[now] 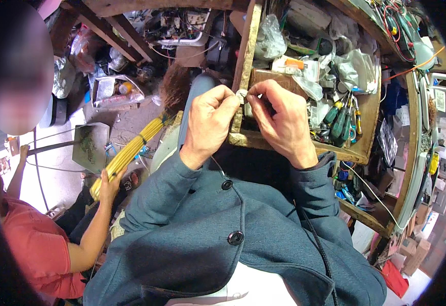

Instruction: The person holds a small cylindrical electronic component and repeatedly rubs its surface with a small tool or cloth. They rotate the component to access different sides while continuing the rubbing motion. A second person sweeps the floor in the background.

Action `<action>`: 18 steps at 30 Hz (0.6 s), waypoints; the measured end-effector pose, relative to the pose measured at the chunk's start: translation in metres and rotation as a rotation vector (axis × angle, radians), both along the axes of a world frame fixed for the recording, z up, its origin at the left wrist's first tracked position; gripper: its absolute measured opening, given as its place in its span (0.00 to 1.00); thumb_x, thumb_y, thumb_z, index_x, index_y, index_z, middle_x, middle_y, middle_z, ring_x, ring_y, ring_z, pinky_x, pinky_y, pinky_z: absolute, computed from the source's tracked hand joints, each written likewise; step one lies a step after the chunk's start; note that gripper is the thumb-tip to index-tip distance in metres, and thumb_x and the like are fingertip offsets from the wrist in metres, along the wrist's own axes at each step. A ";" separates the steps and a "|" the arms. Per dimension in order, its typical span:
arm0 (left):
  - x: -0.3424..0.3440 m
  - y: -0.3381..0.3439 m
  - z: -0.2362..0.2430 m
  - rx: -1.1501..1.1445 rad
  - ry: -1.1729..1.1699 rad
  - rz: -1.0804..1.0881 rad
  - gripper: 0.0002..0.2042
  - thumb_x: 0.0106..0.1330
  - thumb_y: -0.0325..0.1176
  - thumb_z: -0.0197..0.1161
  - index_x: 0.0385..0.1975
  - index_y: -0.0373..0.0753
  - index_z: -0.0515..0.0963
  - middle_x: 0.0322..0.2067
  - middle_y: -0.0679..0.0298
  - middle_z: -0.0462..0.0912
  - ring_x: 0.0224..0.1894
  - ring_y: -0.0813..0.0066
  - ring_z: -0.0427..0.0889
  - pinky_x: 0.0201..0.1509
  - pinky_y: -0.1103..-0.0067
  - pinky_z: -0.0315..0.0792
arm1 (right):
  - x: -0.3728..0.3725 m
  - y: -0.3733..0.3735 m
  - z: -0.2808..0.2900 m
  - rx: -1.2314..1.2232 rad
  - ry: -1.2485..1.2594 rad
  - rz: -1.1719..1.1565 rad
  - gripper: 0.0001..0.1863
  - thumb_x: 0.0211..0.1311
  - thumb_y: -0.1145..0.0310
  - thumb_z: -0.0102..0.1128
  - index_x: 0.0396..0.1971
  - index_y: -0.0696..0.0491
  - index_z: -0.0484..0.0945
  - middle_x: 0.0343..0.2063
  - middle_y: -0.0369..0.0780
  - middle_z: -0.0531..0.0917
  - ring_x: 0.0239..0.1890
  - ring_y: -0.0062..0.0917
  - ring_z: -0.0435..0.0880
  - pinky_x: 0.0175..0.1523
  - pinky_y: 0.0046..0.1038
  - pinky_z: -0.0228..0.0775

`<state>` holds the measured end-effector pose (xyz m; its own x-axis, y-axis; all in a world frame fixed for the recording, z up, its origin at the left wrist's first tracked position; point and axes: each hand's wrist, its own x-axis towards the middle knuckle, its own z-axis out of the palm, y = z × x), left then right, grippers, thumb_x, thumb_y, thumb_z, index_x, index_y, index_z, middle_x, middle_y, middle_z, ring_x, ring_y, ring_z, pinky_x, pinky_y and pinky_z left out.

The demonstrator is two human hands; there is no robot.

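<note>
Both hands meet at the front left rail of an open wooden drawer (247, 46). My left hand (207, 117) pinches a small pale item (241, 96), too small to name, between thumb and curled fingers. My right hand (276, 120) pinches at the same item from the right, its fingertips almost touching those of my left hand. The drawer behind them holds screwdrivers (343, 122) with green and yellow handles, crumpled plastic bags (269, 38) and a cardboard piece (269, 76).
At the left, a person in a red shirt (44, 239) holds a yellow-handled broom (126, 153) beside a grey dustpan (90, 153). Cluttered wooden shelving (116, 30) stands at the back. A white cable (376, 194) hangs at the right, near stacked cardboard boxes (412, 255).
</note>
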<state>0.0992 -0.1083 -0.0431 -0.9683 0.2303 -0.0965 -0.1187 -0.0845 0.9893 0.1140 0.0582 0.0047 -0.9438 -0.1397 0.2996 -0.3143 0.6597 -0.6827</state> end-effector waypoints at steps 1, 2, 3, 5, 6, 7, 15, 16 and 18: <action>0.000 0.000 0.002 -0.012 0.008 0.003 0.10 0.69 0.30 0.59 0.27 0.32 0.78 0.19 0.73 0.74 0.25 0.90 0.68 0.26 0.83 0.63 | 0.000 0.001 -0.001 -0.006 -0.001 0.008 0.06 0.61 0.74 0.65 0.33 0.56 0.77 0.22 0.46 0.80 0.26 0.41 0.83 0.32 0.36 0.74; 0.001 0.000 0.003 -0.024 0.016 0.005 0.10 0.69 0.30 0.59 0.27 0.32 0.78 0.19 0.73 0.74 0.25 0.90 0.68 0.26 0.83 0.63 | 0.000 0.002 -0.003 -0.011 -0.002 0.017 0.06 0.61 0.74 0.65 0.33 0.56 0.77 0.22 0.46 0.80 0.26 0.41 0.83 0.31 0.36 0.74; 0.001 0.000 0.003 -0.011 0.008 0.006 0.10 0.69 0.30 0.59 0.26 0.32 0.78 0.19 0.73 0.74 0.25 0.90 0.68 0.26 0.83 0.63 | 0.000 0.004 -0.003 -0.017 -0.003 0.025 0.06 0.61 0.74 0.65 0.33 0.56 0.77 0.22 0.46 0.80 0.25 0.41 0.83 0.31 0.36 0.74; 0.001 0.002 0.003 0.016 -0.008 0.008 0.10 0.69 0.30 0.59 0.26 0.32 0.78 0.19 0.73 0.74 0.25 0.90 0.68 0.27 0.83 0.63 | 0.002 0.006 0.000 -0.017 -0.025 0.023 0.05 0.62 0.74 0.65 0.34 0.57 0.78 0.22 0.44 0.80 0.22 0.33 0.81 0.29 0.30 0.72; 0.000 0.002 0.002 0.016 -0.005 0.009 0.10 0.69 0.30 0.59 0.26 0.32 0.78 0.20 0.73 0.74 0.25 0.90 0.68 0.27 0.83 0.63 | 0.003 0.007 0.002 -0.018 -0.034 0.022 0.05 0.62 0.74 0.65 0.35 0.57 0.78 0.22 0.42 0.81 0.21 0.29 0.80 0.28 0.27 0.71; 0.000 0.003 0.000 0.017 -0.001 0.010 0.11 0.69 0.30 0.59 0.26 0.32 0.78 0.20 0.73 0.74 0.25 0.89 0.68 0.27 0.83 0.63 | 0.002 0.007 0.000 -0.018 -0.038 0.018 0.05 0.62 0.74 0.65 0.35 0.57 0.78 0.22 0.42 0.80 0.21 0.28 0.80 0.29 0.27 0.71; 0.003 0.002 -0.004 0.040 -0.012 0.061 0.11 0.70 0.32 0.61 0.26 0.33 0.79 0.20 0.72 0.76 0.25 0.89 0.69 0.27 0.82 0.64 | -0.003 0.000 -0.002 0.014 0.063 0.032 0.05 0.62 0.72 0.64 0.32 0.55 0.76 0.22 0.46 0.81 0.25 0.41 0.83 0.31 0.36 0.74; 0.005 0.003 -0.003 0.007 -0.013 0.075 0.12 0.70 0.34 0.62 0.26 0.34 0.80 0.20 0.72 0.76 0.25 0.89 0.69 0.26 0.81 0.64 | 0.000 0.000 0.001 0.037 -0.014 0.002 0.05 0.62 0.72 0.63 0.32 0.55 0.76 0.22 0.46 0.80 0.24 0.39 0.83 0.31 0.36 0.74; 0.005 0.011 -0.005 0.020 0.014 0.064 0.13 0.70 0.36 0.62 0.25 0.34 0.78 0.18 0.71 0.74 0.24 0.87 0.69 0.24 0.79 0.64 | 0.006 0.002 0.009 0.068 -0.110 -0.027 0.04 0.62 0.72 0.63 0.32 0.55 0.77 0.22 0.45 0.80 0.24 0.37 0.82 0.31 0.34 0.73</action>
